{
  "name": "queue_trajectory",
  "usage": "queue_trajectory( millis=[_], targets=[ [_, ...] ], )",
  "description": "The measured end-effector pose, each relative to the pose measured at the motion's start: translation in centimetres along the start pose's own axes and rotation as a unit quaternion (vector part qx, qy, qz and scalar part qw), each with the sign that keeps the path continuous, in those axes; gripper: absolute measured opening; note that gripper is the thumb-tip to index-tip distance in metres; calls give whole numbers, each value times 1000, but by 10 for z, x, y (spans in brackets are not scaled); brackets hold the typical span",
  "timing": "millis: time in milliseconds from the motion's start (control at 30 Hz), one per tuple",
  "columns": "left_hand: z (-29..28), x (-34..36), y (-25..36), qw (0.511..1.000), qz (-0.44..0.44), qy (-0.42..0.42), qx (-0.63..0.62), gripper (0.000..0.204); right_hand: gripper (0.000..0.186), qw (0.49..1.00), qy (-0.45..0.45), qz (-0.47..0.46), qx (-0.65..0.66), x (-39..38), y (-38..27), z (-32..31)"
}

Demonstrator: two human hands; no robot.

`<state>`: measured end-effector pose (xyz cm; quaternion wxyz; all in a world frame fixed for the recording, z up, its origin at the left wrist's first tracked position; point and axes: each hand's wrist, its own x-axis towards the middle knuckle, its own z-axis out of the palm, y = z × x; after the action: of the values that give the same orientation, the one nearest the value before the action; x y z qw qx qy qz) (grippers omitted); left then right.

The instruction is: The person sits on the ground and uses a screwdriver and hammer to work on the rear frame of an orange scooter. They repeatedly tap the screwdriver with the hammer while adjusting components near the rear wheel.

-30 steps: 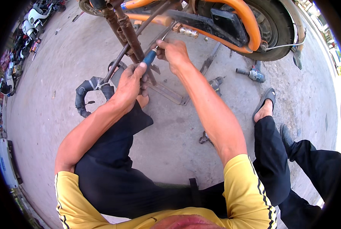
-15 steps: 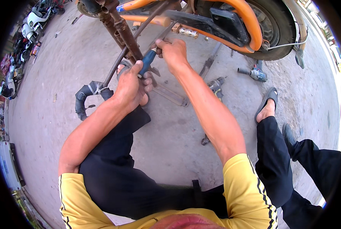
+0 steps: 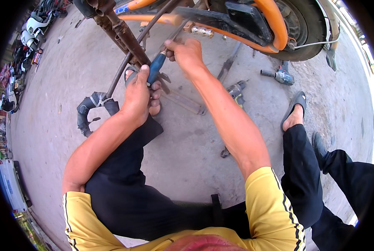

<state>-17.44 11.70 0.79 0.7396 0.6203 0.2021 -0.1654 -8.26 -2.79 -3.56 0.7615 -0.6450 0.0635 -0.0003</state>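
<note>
1. At upper right, an orange bike (image 3: 247,21); I'd judge the work beside it under way, unfinished; how much is left I cannot tell.
2. At upper centre, the right hand (image 3: 187,54) pinches a tool's shaft.
3. Left of it, the left hand (image 3: 137,93) curls around the handle's end.
4. Between them, the tool (image 3: 156,67): blue handle, slim shaft slanting up rightward, tip indistinct.

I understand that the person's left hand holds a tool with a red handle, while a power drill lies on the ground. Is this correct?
Not quite: the tool's handle is blue, not red, as the head view shows. The left hand does hold it, and a power drill lies on the ground.
</note>
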Motion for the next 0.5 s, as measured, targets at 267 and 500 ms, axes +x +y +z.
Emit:
queue_trajectory(
  millis=[267, 500],
  targets=[
    [-11, 26, -29, 899, 236, 45, 366, 52, 12, 946, -127, 56, 292, 24, 37, -15],
    [-14, 31, -32, 946, 176, 26, 272, 42, 11, 967, -81, 78, 230, 8, 17, -11]
  ],
)
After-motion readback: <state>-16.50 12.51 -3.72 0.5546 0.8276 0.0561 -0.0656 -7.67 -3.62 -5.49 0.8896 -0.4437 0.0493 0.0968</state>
